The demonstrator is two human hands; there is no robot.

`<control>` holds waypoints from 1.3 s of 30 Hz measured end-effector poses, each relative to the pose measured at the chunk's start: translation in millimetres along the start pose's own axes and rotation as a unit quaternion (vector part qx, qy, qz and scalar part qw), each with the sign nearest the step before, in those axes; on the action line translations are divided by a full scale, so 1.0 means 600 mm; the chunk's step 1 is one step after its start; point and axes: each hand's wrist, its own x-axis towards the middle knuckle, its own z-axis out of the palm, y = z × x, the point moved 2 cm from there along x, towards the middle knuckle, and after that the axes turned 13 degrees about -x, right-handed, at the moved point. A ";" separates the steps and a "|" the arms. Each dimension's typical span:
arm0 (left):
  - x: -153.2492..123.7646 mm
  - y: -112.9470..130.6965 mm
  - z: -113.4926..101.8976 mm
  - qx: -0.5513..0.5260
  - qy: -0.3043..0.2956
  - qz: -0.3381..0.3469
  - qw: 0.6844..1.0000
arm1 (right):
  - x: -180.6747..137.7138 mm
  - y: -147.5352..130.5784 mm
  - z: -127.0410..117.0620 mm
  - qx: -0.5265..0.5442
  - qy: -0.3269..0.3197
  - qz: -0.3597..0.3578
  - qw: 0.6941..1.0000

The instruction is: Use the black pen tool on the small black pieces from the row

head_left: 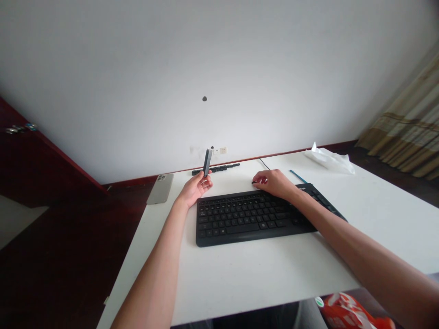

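My left hand [196, 188] is closed on a slim dark tool [207, 162] held upright, just past the top left corner of a black keyboard [254, 218] on the white table [240, 274]. My right hand [272, 183] rests on the keyboard's far edge, fingers curled and pinching something small and dark that I cannot make out. A row of loose black keycaps [219, 168] lies on the table behind the left hand.
A phone [160, 188] lies face down at the table's left rear corner. A crumpled white tissue [329, 159] sits at the back right, with a thin teal stick [297, 176] and a black cable [264, 163] nearby. An orange packet [350, 313] shows below the table's front edge.
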 end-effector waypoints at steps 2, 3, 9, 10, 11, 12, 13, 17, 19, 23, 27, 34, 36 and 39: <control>0.000 0.000 0.002 -0.002 0.001 -0.001 1.000 | 0.002 -0.001 0.002 -0.001 -0.005 -0.001 1.000; -0.001 0.000 0.002 -0.004 0.001 -0.002 1.000 | 0.003 -0.001 0.003 -0.002 -0.006 -0.002 1.000; 0.001 0.000 -0.001 -0.010 0.000 -0.005 1.000 | 0.010 -0.007 0.007 -0.061 0.000 -0.012 0.998; 0.001 -0.001 -0.002 -0.010 -0.001 -0.006 1.000 | 0.013 -0.010 0.009 -0.073 0.001 -0.014 0.997; 0.001 -0.001 -0.003 -0.010 -0.003 -0.005 1.000 | 0.017 -0.015 0.011 -0.082 0.001 -0.019 0.996; 0.002 -0.001 -0.004 -0.010 -0.006 -0.005 1.000 | 0.023 -0.019 0.013 -0.090 0.002 -0.025 0.996; 0.002 -0.001 -0.005 -0.009 -0.008 -0.005 1.000 | 0.031 -0.025 0.015 -0.097 0.002 -0.032 0.995; 0.002 -0.001 -0.007 -0.007 -0.013 -0.007 1.000 | 0.077 -0.048 0.028 -0.112 -0.010 -0.044 0.993; 0.002 -0.001 -0.007 -0.008 -0.014 -0.010 1.000 | 0.104 -0.060 0.035 -0.112 -0.019 -0.050 0.992; 0.004 -0.002 -0.009 -0.013 -0.022 -0.015 1.000 | 0.148 -0.078 0.053 -0.111 0.000 -0.066 0.992; 0.005 -0.003 -0.011 -0.020 -0.029 -0.020 0.999 | 0.169 -0.080 0.071 -0.101 0.029 -0.063 0.993; 0.002 -0.002 -0.007 -0.023 -0.032 -0.021 0.999 | 0.173 -0.085 0.074 -0.098 0.029 -0.065 0.993; 0.001 -0.001 -0.006 -0.022 -0.032 -0.020 0.999 | 0.173 -0.087 0.071 -0.098 0.025 -0.071 0.992; -0.001 0.000 -0.006 -0.023 -0.032 -0.019 0.999 | 0.173 -0.088 0.070 -0.098 0.021 -0.078 0.992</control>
